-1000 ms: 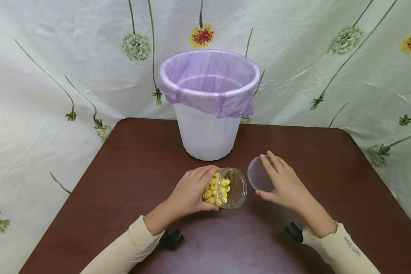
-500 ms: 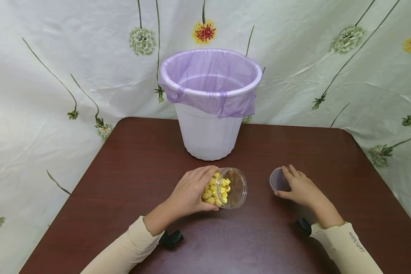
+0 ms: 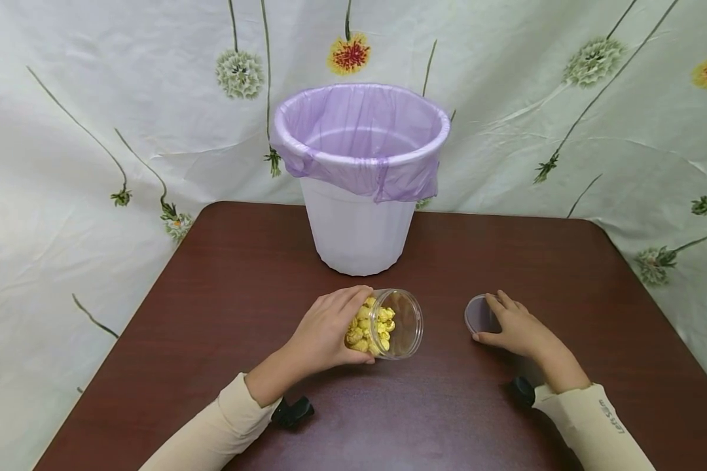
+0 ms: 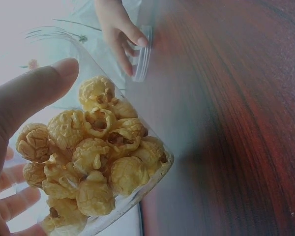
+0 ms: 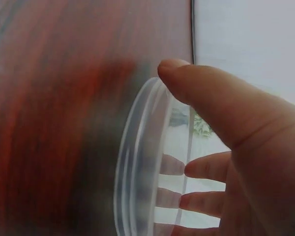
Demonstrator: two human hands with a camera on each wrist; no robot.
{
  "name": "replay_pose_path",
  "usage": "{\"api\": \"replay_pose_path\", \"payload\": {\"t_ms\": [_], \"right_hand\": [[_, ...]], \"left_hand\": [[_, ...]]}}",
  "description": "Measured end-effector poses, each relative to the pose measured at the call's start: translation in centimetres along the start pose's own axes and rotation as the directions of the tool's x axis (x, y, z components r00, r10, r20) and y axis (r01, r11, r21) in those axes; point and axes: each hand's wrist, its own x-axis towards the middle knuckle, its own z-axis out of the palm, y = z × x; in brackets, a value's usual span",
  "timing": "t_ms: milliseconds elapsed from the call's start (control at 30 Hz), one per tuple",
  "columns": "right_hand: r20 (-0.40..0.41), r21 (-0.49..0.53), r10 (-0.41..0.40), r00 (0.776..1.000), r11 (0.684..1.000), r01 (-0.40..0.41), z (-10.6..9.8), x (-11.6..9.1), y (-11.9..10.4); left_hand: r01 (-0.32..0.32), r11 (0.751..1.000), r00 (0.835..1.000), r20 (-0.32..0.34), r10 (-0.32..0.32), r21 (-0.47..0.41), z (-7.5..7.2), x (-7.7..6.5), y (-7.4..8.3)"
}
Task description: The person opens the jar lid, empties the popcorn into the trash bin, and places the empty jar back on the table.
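A clear plastic jar (image 3: 410,324) of yellow popcorn (image 3: 359,332) leans over toward the right, its open mouth facing right and up. My left hand (image 3: 328,330) grips the jar around its body, thumb on the near side. In the left wrist view, the popcorn (image 4: 93,157) is heaped against the lower wall, and the jar's bottom corner is close over the table. To the right, my right hand (image 3: 521,332) holds a round clear lid (image 3: 479,315) by its rim, thumb and fingers spread across it. The right wrist view has the lid (image 5: 137,172) low over the tabletop.
A white trash bin (image 3: 359,229) lined with a purple plastic bag (image 3: 409,180) stands at the back of the dark red-brown table (image 3: 241,261), behind the jar. A flower-patterned cloth (image 3: 182,65) hangs behind and beside the table.
My right hand has carried the lid right and down, away from the jar mouth, and the lid now lies flatter. The left hand and jar have stayed nearly still.
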Motion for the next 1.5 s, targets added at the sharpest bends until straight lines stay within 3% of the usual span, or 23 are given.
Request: {"api": "replay_pose_path", "payload": {"t_ms": [167,300,400,500,600,667,900,1067,1233,1367,1500], "right_hand": [[-0.026,0.045,-0.023,0.999,0.999,0.024,-0.4,0.2,0.1],[-0.186,0.003,-0.085,0.979,0.996,0.087,-0.9,0.5,-0.2],[-0.338,-0.058,-0.126,0.933,0.992,0.113,-1.5,0.7,-0.6],[-0.469,-0.144,-0.192,0.862,0.980,0.139,-2.0,1.1,-1.1],[-0.547,-0.224,-0.259,0.796,0.962,0.159,-2.6,1.5,-1.6],[-0.560,-0.241,-0.271,0.783,0.957,0.159,-3.2,1.9,-2.1],[-0.548,-0.119,-0.186,0.815,0.982,0.145,-7.3,3.9,-4.4],[-0.531,0.121,-0.081,0.844,0.978,0.170,-11.5,5.9,-6.7],[-0.511,0.347,-0.009,0.860,0.913,0.216,-15.4,8.1,-8.9],[-0.529,0.462,0.043,0.847,0.852,0.245,-17.7,10.0,-10.5],[-0.490,0.620,0.106,0.865,0.740,0.261,-19.5,11.6,-11.8]], "left_hand": [[-0.002,1.000,1.000,0.000,0.002,-0.009,0.0,0.0,-0.4],[-0.008,1.000,1.000,-0.001,0.008,-0.021,0.0,0.1,-0.7],[-0.012,1.000,1.000,-0.006,0.012,-0.023,-0.1,0.1,-1.0],[-0.017,1.000,1.000,-0.009,0.017,-0.022,-0.1,0.2,-1.2],[-0.023,0.999,1.000,-0.012,0.023,-0.023,-0.2,0.3,-1.4],[-0.026,0.999,1.000,-0.013,0.025,-0.024,-0.2,0.4,-1.6],[-0.029,0.999,1.000,-0.013,0.029,-0.029,-0.2,0.5,-2.1],[-0.032,0.999,0.999,-0.017,0.032,-0.035,-0.3,0.5,-2.4],[-0.036,0.999,0.999,-0.018,0.035,-0.039,-0.3,0.5,-2.8],[-0.037,0.998,0.999,-0.018,0.036,-0.042,-0.3,0.6,-3.1],[-0.037,0.998,0.999,-0.015,0.036,-0.044,-0.4,0.6,-3.3]]}}
